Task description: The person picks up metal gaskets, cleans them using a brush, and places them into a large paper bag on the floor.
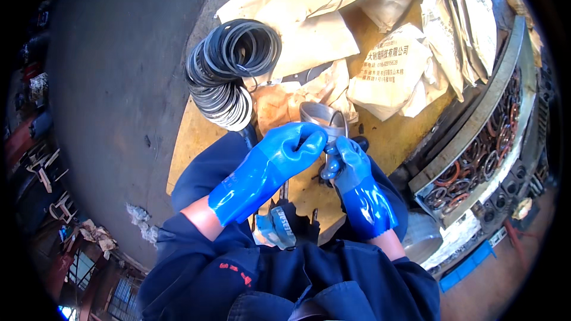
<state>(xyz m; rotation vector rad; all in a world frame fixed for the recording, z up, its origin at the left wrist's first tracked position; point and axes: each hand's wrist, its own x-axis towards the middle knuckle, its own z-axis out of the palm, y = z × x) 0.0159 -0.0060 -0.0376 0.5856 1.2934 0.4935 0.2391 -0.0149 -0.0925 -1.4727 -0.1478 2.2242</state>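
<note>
Both my hands wear long blue rubber gloves and meet close together above my lap. My left hand has its fingers curled in a pinch; what lies between them is hidden. Beside it, my right hand is closed, its fingertips at the lower end of a thin dark ring that stands up in front of a metal cylinder. Just beyond my gloves, that open-topped cylinder sits by crumpled brown paper. To the left, a curving stack of thin rings, dark above and pale below, leans over.
Brown paper bags cover the far part of the yellowish board. On the right, a curved metal trough holds many rusty and dark rings. A wide dark surface spreads out on the left. A blue-labelled item lies between my legs.
</note>
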